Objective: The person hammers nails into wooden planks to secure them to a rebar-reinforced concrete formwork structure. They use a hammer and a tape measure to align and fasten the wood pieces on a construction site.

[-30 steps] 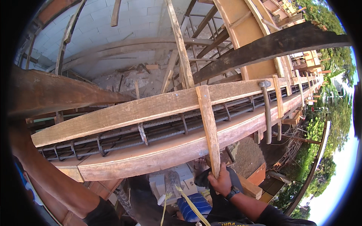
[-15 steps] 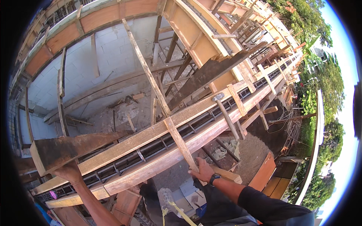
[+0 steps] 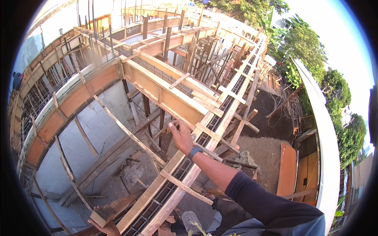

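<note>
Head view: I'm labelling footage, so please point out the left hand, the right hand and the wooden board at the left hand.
Left hand [image 3: 111, 228]: head view, on the part below the board.
Right hand [image 3: 181, 138]: head view, on its back.
Wooden board [image 3: 117, 207]: head view, on its brown face.

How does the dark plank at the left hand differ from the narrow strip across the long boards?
The plank is dark brown; the strip is paler. The plank is broader, the strip slim. The left hand holds the plank; the strip spans the boards. Both look wooden.

The board [image 3: 123, 204] is rough wood; the rebar [image 3: 156, 202], matt metal.
</note>
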Motion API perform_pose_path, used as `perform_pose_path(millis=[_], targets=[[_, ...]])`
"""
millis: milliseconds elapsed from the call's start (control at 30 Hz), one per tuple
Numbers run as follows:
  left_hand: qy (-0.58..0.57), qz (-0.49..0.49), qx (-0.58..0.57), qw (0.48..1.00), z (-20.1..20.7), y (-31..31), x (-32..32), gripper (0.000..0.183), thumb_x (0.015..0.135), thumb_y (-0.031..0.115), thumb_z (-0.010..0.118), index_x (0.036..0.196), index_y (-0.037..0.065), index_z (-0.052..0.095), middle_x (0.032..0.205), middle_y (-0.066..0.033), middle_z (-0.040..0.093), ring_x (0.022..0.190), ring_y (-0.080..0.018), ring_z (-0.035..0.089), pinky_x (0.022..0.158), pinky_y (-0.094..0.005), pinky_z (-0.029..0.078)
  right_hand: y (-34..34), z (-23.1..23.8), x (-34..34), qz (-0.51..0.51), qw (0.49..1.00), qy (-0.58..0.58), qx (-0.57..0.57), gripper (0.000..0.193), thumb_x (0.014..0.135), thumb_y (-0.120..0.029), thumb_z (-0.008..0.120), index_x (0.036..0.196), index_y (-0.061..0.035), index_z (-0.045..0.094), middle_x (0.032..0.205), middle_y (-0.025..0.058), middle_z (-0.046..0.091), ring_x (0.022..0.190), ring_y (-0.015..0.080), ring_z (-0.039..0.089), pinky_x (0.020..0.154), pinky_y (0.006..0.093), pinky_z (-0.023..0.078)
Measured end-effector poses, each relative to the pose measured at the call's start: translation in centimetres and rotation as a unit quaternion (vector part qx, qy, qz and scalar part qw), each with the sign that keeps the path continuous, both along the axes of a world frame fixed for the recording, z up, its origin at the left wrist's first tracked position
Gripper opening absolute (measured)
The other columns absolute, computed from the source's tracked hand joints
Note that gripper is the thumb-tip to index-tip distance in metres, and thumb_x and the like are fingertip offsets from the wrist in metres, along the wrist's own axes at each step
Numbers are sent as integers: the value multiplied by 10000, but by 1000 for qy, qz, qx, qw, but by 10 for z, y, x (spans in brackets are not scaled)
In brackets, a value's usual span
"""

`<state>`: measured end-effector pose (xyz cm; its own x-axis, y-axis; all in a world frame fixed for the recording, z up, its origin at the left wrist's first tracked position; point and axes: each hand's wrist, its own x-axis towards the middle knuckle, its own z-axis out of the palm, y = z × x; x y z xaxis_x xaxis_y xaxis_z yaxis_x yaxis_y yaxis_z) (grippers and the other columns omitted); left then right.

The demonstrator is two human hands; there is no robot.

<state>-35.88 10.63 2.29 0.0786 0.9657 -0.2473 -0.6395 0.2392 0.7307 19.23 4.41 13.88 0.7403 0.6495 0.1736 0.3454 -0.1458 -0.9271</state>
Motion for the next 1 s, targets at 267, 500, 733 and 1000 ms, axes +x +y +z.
perform_pose_path(millis=[267,500,733,1000], targets=[[369,78,-19,926,93,-16,28,682,1074,540,374,1404,-41,509,1402,-275,533,1304,-375,510,1115,-521,380,21,-11,-17,-61,989,-128,-48,234,1031,-226,546,1024,6,522,954,239,629,970,433,583,870,505,456],[570,-26,106,814,59,-6,2,581,1081,405,465,1350,-107,531,1326,-316,549,1203,-416,534,1058,-490,414,9,4,-7,-54,991,-95,-83,227,1024,-227,550,1066,-5,522,997,247,622,1005,439,582,894,512,458],[585,94,151,791,230,-73,111,682,1029,497,565,1407,-67,501,1386,-267,540,1274,-369,534,1054,-463,462,17,-1,-9,-11,992,-101,-77,245,1014,-243,584,1059,-6,539,984,228,623,999,418,589,877,488,478],[-139,-371,412,821,425,-152,200,651,1040,420,533,1507,-7,379,1472,-254,485,1311,-348,525,1086,-454,448,14,-25,22,36,991,-123,-48,259,1034,-241,576,1060,13,537,958,227,599,953,400,566,865,494,438]])
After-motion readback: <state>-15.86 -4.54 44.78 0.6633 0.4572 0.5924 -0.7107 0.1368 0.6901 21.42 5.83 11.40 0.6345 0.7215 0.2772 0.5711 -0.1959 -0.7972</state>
